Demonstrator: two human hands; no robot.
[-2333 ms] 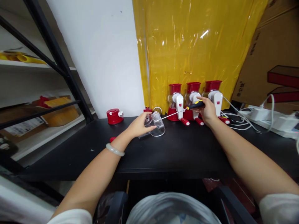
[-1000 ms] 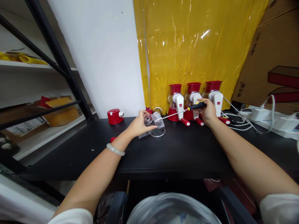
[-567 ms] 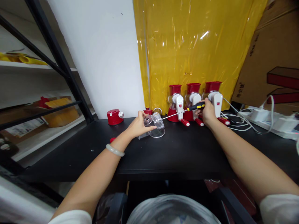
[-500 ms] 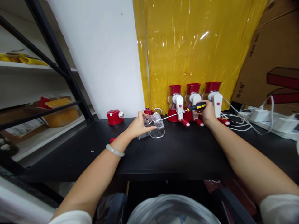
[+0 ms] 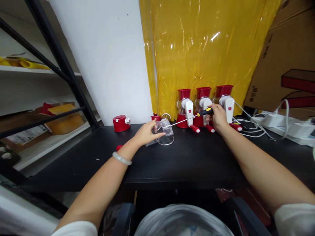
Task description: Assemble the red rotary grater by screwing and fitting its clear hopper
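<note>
My left hand grips a clear plastic housing that lies tilted on the black table. My right hand is closed round the black and yellow handle of a screwdriver. Its thin metal shaft runs left, and the tip reaches into the clear housing near my left fingertips. A pale bangle sits on my left wrist.
Three red and white hand-crank grinders stand at the back against a yellow plastic sheet. A red base part sits at the back left. White cables and a power strip lie right. A black rack stands left.
Both hands stay in place on the housing and the screwdriver. My right hand has turned slightly on the handle, and more of the handle is covered now.
</note>
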